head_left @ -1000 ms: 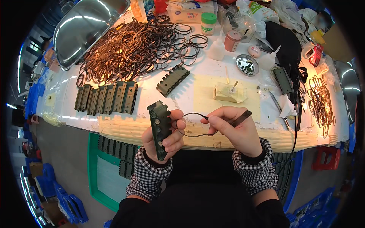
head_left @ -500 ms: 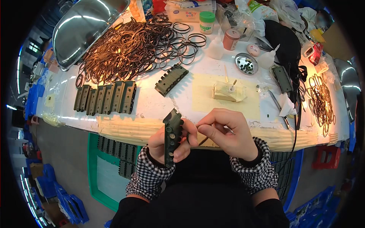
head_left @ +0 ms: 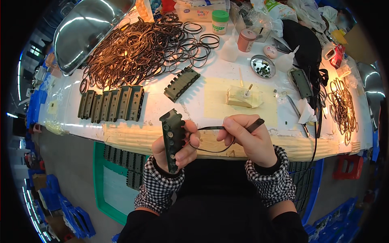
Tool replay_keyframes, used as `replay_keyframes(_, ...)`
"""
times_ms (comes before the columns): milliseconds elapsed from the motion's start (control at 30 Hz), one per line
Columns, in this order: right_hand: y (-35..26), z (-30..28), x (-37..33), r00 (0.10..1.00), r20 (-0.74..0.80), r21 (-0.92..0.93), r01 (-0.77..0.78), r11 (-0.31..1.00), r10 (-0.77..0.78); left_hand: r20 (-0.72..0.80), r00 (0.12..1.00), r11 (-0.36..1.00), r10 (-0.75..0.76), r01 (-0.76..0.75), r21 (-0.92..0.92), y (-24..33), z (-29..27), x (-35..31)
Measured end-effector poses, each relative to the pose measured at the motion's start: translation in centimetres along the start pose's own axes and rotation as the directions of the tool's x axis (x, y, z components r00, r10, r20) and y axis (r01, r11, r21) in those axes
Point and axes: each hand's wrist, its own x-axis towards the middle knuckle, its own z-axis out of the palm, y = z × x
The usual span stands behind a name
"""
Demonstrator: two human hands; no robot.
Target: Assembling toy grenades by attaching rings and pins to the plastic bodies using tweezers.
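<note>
My left hand (head_left: 189, 150) is closed around a green toy tank hull (head_left: 173, 135), held upright with its row of small round wheels showing. A thin dark track band (head_left: 214, 151) spans in a loop between my two hands. Its left end sits at my left fingers beside the hull; whether it goes round any wheel I cannot tell. My right hand (head_left: 249, 135) pinches the loop's other end between thumb and fingers. Out of that same hand sticks the flat dark end of a slim tool (head_left: 256, 124), the rest of it hidden in my fingers.
Several green hulls (head_left: 111, 104) stand in a row at left; another hull (head_left: 182, 85) lies behind my hands. A heap of dark bands (head_left: 133, 52) covers the back left. A small block (head_left: 243, 97), metal dish (head_left: 262, 67) and squeeze bottle (head_left: 229, 50) stand further right. Trays flank my lap.
My left hand and the hull have shifted slightly left. My right hand has moved right, drawing the band out into an open loop, and the tool's flat dark end now shows above its fingers.
</note>
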Motion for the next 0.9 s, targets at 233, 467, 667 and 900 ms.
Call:
replay_keyframes(233,0.4,-0.1,0.1,0.999,0.009,0.116,-0.032,0.993,0.031,0.012,1.000,1.000,0.018,-0.018,-0.003,-0.1,0.0,0.0)
replay_keyframes(467,0.0,1.1,0.4,0.961,-0.200,-0.150,0.163,0.975,-0.191,0.006,1.000,0.999,0.028,-0.028,0.046,0.0,-0.1,0.2)
replay_keyframes(667,0.0,0.2,-0.5,0.991,0.040,-0.256,0.132,0.958,-0.125,-0.070,0.998,0.734,-0.004,0.051,0.677,0.1,1.9,0.5)
replay_keyframes(900,1.5,0.8,-0.2,0.994,-0.087,0.155,0.071,0.985,-0.058,-0.259,0.966,0.550,-0.004,0.218,0.806,-0.8,2.1,0.7)
